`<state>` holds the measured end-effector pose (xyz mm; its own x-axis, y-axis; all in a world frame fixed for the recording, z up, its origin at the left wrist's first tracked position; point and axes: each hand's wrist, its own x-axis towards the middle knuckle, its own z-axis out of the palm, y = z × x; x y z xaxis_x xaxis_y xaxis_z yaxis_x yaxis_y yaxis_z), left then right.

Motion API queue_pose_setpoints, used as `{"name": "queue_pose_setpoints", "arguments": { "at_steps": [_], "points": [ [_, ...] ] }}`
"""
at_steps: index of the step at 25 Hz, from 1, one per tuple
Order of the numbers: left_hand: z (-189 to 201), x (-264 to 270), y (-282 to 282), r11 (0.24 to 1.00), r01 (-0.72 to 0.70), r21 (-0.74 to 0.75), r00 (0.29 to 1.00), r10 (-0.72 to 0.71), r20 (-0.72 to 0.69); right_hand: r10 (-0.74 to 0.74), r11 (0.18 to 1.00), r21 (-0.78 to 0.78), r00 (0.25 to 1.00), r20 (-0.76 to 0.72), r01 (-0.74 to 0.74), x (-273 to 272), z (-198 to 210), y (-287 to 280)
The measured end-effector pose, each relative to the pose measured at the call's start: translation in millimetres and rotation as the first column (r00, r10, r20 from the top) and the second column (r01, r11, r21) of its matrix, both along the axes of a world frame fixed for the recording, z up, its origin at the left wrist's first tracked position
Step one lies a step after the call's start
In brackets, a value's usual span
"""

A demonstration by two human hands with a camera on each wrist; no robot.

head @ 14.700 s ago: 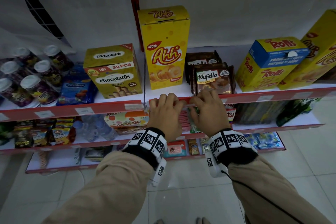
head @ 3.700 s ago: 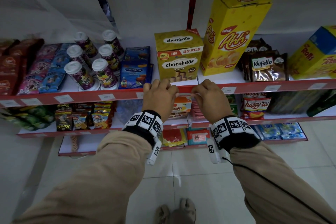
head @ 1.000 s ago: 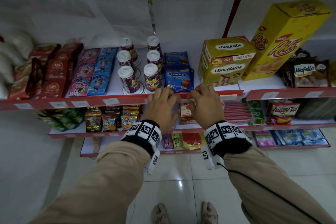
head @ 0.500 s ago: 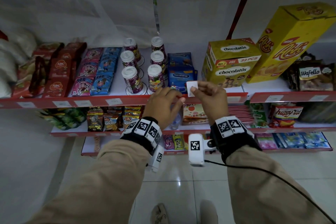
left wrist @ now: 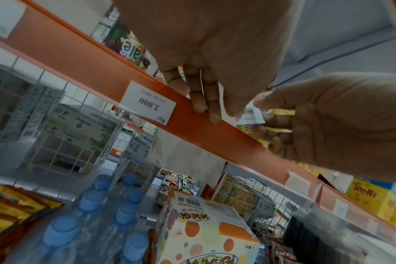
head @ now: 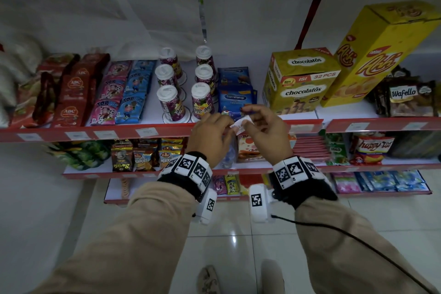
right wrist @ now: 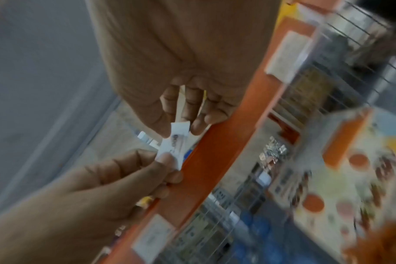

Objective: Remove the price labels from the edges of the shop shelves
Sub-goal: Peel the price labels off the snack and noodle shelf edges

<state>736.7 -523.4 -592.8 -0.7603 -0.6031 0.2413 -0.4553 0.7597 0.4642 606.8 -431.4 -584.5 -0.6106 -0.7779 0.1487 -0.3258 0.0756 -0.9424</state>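
A small white price label (head: 241, 124) hangs in front of the red shelf edge (head: 167, 130), loose from it. My right hand (head: 248, 118) pinches its upper end (right wrist: 180, 128) and my left hand (head: 229, 127) pinches its lower end (right wrist: 167, 159). In the left wrist view my left fingers (left wrist: 201, 103) lie against the shelf edge (left wrist: 102, 71), just right of a label reading "Rp. 2.000" (left wrist: 147, 103). More white labels stay on the edge to the left (head: 146, 132) and to the right (head: 357, 126). Whether my left hand also holds other slips is unclear.
Cups (head: 170, 102), a blue SariWangi box (head: 235, 100) and a yellow chocolatos box (head: 298, 83) stand right behind my hands. Lower shelves hold snacks, water bottles (left wrist: 90, 205) and a spotted carton (left wrist: 203, 223). A cable (head: 334, 229) trails from my right wrist.
A second ago both hands were on the shelf edge. Then my right hand lifted the label off and up. Now it has come down and both hands pinch the label.
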Motion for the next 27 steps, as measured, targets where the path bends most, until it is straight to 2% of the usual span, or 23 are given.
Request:
{"name": "queue_pose_setpoints", "arguments": {
  "at_steps": [1,2,4,5,8,10,14,16,19,27],
  "points": [
    [1.4,0.6,-0.7,0.999,0.01,-0.04,1.0,-0.009,0.027,0.044,0.999,0.036,0.983,-0.177,-0.038,-5.3,3.2,1.2],
    [3.1,1.2,-1.9,0.997,0.02,-0.072,0.999,-0.016,0.05,0.101,0.993,0.092,0.936,-0.336,-0.074,-10.2,6.6,2.4],
    [5.9,2.6,-4.5,0.995,0.034,-0.097,0.995,-0.024,0.098,0.197,0.975,0.196,0.829,-0.524,-0.108,-16.3,12.1,3.7],
    [6.7,3.4,-5.3,0.995,0.037,-0.096,0.992,-0.025,0.124,0.201,0.974,0.204,0.811,-0.55,-0.104,-17.9,13.8,3.5],
    [8.1,6.0,-5.3,0.995,0.042,-0.088,0.985,-0.027,0.173,0.092,0.994,0.1,0.855,-0.51,-0.048,-20.8,15.0,1.4],
    [10.0,7.8,-4.2,0.996,0.036,-0.086,0.984,-0.02,0.178,0.069,0.996,0.086,0.858,-0.509,-0.029,-21.1,12.4,-0.8],
    [11.8,8.2,-4.2,0.999,-0.024,-0.021,0.992,0.026,0.121,0.098,0.987,0.158,0.816,-0.57,-0.008,-17.1,3.8,-3.1],
    [9.9,7.4,-2.9,1.0,-0.015,-0.02,0.989,0.018,0.144,0.093,0.988,0.153,0.8,-0.593,-0.001,-13.8,-1.0,-2.4],
    [5.5,4.8,-0.4,0.997,0.013,-0.077,0.974,0.005,0.225,0.11,0.982,0.189,0.777,-0.62,0.011,-8.8,-8.3,1.4],
    [0.8,0.1,-2.5,0.977,0.02,-0.21,0.952,0.046,0.303,0.232,0.923,0.376,0.657,-0.717,0.084,-6.0,-9.2,3.0]
  ]
}}
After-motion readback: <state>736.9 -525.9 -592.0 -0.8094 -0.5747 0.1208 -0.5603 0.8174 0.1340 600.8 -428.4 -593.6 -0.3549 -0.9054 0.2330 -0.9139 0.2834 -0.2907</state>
